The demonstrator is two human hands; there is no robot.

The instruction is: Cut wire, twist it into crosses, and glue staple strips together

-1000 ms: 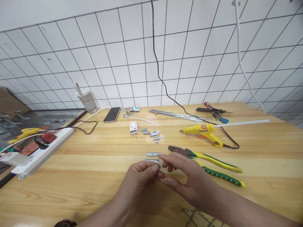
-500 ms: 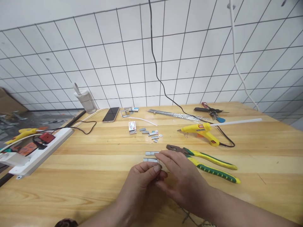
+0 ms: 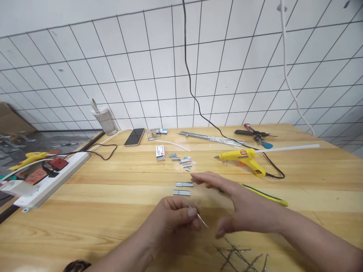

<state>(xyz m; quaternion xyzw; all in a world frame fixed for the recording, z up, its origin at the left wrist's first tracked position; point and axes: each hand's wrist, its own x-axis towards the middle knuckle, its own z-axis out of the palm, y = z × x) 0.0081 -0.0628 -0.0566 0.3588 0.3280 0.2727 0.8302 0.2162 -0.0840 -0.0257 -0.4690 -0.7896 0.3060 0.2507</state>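
My left hand (image 3: 180,215) pinches a short thin metal wire (image 3: 203,221) between thumb and forefinger; one end sticks out to the lower right. My right hand (image 3: 235,200) is open, thumb apart from the fingers, and holds nothing. It hovers over the pliers, hiding most of them; one green and yellow handle (image 3: 266,195) shows. Just beyond my left hand lie two strips of staples (image 3: 184,184), one in front of the other. Below my right hand several twisted wire pieces (image 3: 241,257) lie on the wooden table (image 3: 85,226).
A yellow glue gun (image 3: 244,158) with a white glue stick lies to the right. Further back are a small box (image 3: 160,153), loose staple strips (image 3: 185,161), a phone (image 3: 134,137) and long metal rods (image 3: 212,138). A power strip (image 3: 53,181) runs along the left edge.
My right hand has moved away from my left to the right and opened. More of the wire in my left hand and the twisted wires below now show.
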